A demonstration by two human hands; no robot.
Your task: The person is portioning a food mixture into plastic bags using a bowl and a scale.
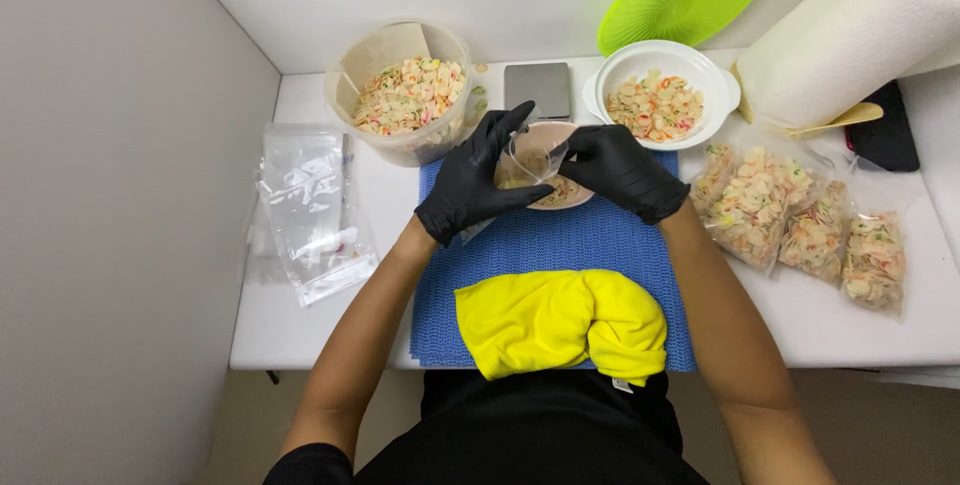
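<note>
Honestly | both gloved hands, left hand (470, 180) and right hand (620, 170), fingers pinching a small clear bag (533, 158) open, I think | over pink bowl (560, 190) | slack grip could spill snacks toward 6 o'clock onto blue mat (560, 245)

Bag (532, 158): small, clear plastic, held open-mouthed and roughly upright between two black-gloved hands, directly above the bowl; contents hard to make out through the film. Bowl (560, 190): shallow, pinkish-beige, round, upright on the blue mat at the table's middle, largely hidden behind bag and gloves; a few pale, colour-flecked snack pieces (556, 191) show inside near its front rim.
</note>
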